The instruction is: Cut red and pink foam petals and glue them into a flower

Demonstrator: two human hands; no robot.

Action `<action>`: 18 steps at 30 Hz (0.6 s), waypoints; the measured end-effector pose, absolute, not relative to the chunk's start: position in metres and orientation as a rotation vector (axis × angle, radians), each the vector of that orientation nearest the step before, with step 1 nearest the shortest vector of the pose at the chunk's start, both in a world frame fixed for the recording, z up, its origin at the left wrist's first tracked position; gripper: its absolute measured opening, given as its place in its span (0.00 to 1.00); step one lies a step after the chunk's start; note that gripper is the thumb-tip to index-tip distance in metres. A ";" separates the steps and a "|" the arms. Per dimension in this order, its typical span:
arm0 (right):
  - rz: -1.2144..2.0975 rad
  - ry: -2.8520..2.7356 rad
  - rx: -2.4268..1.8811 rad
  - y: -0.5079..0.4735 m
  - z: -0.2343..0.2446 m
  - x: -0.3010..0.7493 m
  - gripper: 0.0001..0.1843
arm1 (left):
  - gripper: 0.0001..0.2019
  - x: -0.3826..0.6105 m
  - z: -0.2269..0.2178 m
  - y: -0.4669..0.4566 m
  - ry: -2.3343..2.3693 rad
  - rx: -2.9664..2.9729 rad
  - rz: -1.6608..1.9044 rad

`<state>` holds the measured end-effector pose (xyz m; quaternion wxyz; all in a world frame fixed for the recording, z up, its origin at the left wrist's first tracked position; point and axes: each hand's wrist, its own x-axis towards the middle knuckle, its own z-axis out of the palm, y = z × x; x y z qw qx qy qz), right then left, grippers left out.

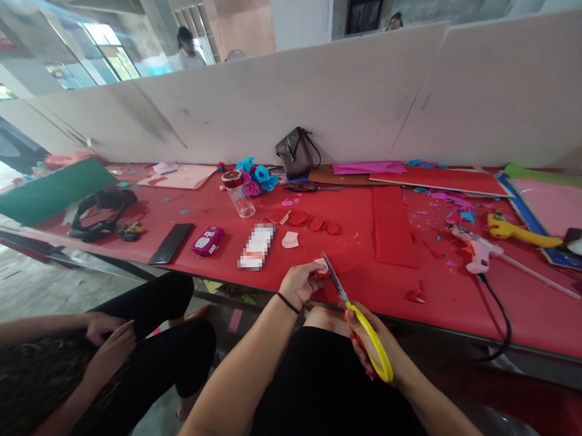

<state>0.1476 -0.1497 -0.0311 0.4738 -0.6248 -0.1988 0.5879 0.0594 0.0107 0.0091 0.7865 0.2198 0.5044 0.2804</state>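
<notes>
Pink-and-red paper piece [322,266], head view: it was pinched in the left hand [299,285] over the near edge of the red table [447,308], beside the blades of yellow-handled scissors [360,318] gripped by the right hand [383,334]; 1 pink cutout [290,240] lay beyond.

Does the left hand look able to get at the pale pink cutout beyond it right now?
Likely yes: the pale pink cutout lies close to the left hand, with nothing standing between, though that hand is holding a small paper piece.

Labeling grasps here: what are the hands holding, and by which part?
Left hand: small pink-and-red paper piece, pinched at one edge. Right hand: scissors, by the yellow handle.
</notes>
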 end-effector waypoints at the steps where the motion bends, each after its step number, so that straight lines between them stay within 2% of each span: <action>1: 1.438 -0.474 -1.540 -0.150 -0.033 0.148 0.34 | 0.06 0.060 0.009 0.011 1.088 0.476 0.600; 10: 1.354 -0.492 -1.532 -0.145 -0.042 0.144 0.29 | 0.07 0.065 0.005 0.017 1.084 0.497 0.599; 18: 1.216 -0.545 -1.441 -0.145 0.001 0.141 0.26 | 0.06 0.040 0.024 -0.002 1.022 0.559 0.778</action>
